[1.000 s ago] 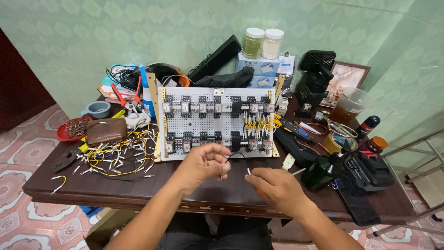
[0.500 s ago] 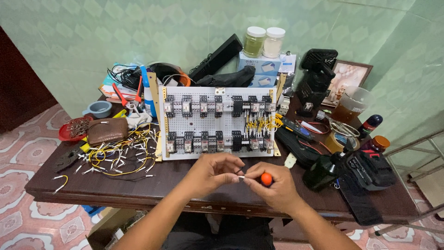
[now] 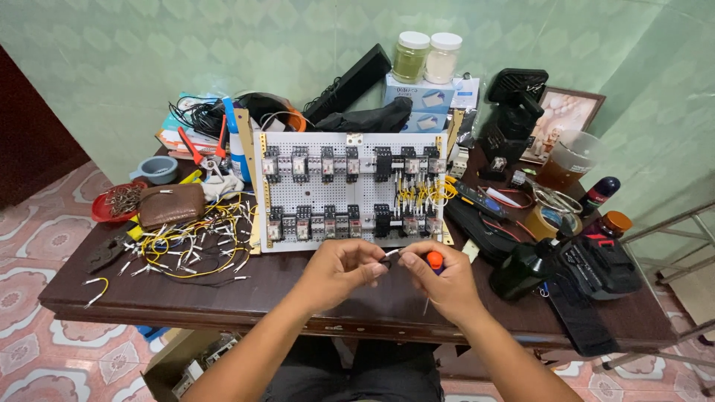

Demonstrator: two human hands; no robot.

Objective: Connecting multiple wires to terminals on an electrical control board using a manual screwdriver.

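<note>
Short wire piece (image 3: 390,254) pinched between my two hands, just above the table's near edge, in front of the white board. It's thin, pale at the tip, dark further back; long axis runs roughly left-right, tilted slightly up toward the right. Too small to tell the ferrule detail.

Left hand (image 3: 339,269): fingers curled in, thumb and forefinger pressed on the wire's left end. Right hand (image 3: 439,279): fingertips pinch the right end, and the same hand also grips a screwdriver (image 3: 432,269). Its round orange handle cap sticks up by my thumb, thin metal shaft points down toward the table, near vertical.

Table (image 3: 223,294) is dark brown wood, matte, cluttered. The board (image 3: 350,190) is white perforated sheet, rectangular, leaning back, with two rows of blocky black and grey relays and a bunch of yellow wires on its right half.

Left of the board: loose tangle of yellow wires (image 3: 186,238) with white ends, a brown leather wallet (image 3: 171,205), a red dish (image 3: 118,202) of small metal bits. Right: black power tool (image 3: 588,264), roll of tape (image 3: 542,219). Back: two jars (image 3: 426,56) with white lids on a box.
</note>
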